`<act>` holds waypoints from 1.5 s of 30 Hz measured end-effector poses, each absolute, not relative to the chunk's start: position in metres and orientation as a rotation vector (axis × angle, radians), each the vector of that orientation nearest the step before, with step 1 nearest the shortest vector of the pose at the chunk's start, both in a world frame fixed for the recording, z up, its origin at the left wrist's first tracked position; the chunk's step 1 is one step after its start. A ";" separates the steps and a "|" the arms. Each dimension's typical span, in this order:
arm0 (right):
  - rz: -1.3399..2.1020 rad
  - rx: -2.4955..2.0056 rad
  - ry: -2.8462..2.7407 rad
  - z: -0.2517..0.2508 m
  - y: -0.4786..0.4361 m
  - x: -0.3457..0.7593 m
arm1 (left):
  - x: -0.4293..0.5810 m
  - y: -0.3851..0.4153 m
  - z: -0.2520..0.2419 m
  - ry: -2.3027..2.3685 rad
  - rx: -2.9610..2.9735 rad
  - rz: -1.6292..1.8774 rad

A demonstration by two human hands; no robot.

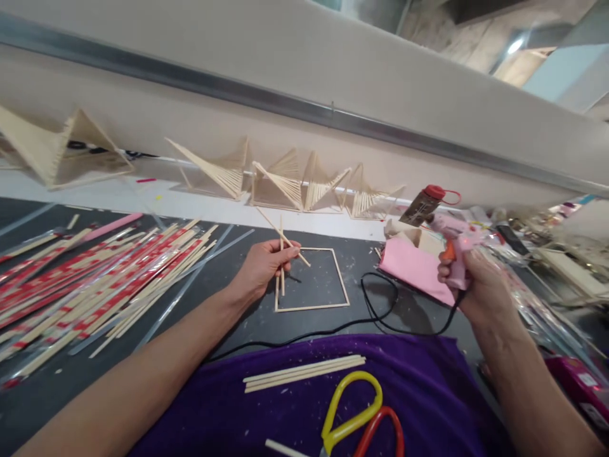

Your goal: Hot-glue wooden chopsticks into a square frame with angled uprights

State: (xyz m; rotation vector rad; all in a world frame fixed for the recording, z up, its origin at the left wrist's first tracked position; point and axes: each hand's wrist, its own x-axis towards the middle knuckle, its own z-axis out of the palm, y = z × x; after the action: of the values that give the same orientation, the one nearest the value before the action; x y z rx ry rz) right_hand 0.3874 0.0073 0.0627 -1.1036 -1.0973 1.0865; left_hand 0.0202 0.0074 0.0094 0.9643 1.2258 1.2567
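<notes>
My left hand [266, 263] pinches a few thin wooden sticks [282, 244] above the left side of a square stick frame [314, 279] that lies on the dark table. Over to the right, my right hand [471, 285] is closed round the grip of a pink glue gun [450, 244]. Its nozzle points left and its black cord [380, 317] loops across the table toward me.
Wrapped chopsticks [95, 273] are heaped at the left. Finished stick sculptures [285, 181] line the wall ledge. A purple cloth [333, 400] near me carries loose sticks [304, 372] and yellow-and-red scissors [356, 416]. A pink box [413, 263] and clutter fill the right.
</notes>
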 end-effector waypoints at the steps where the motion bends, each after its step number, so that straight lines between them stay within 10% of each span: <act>1: 1.122 -1.154 -1.076 0.059 0.008 0.389 | 0.021 0.007 0.011 1.225 0.958 1.255; 34: 1.246 -1.316 -0.941 0.015 0.019 0.404 | 0.032 -0.001 0.018 1.226 1.029 1.261; 45: -0.113 -1.774 -1.920 0.016 0.001 0.396 | 0.066 -0.018 0.013 1.233 1.101 0.993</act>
State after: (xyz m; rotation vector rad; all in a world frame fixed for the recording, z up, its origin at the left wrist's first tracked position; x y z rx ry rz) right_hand 0.3959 0.0011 0.0156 -1.7737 -1.9197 -0.1128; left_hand 0.0661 -0.0180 0.0132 1.1007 1.2335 0.9931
